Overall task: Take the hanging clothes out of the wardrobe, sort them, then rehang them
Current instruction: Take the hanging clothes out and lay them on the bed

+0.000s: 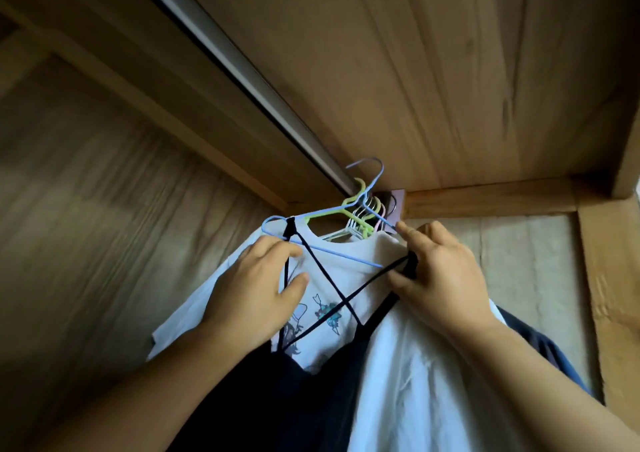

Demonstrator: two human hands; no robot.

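A black strappy top (304, 382) hangs from a thin blue hanger (332, 254), its straps crossed over the hanger's bar. My left hand (252, 292) pinches the left strap near the hanger's left end. My right hand (440, 278) grips the right strap and the hanger's right end. The blue hanger's hook (370, 171) is off the metal rail (242, 70) and points up beside it. Behind it a white printed T-shirt (408, 347) hangs on a green hanger (339, 212), bunched with several pale hangers at the rail's right end.
The wardrobe's wooden ceiling (415, 70) is close above, the back panel (86, 226) is at left and a side panel (519, 278) at right. A dark blue garment (543, 347) shows behind the white shirt. The rail's left stretch is bare.
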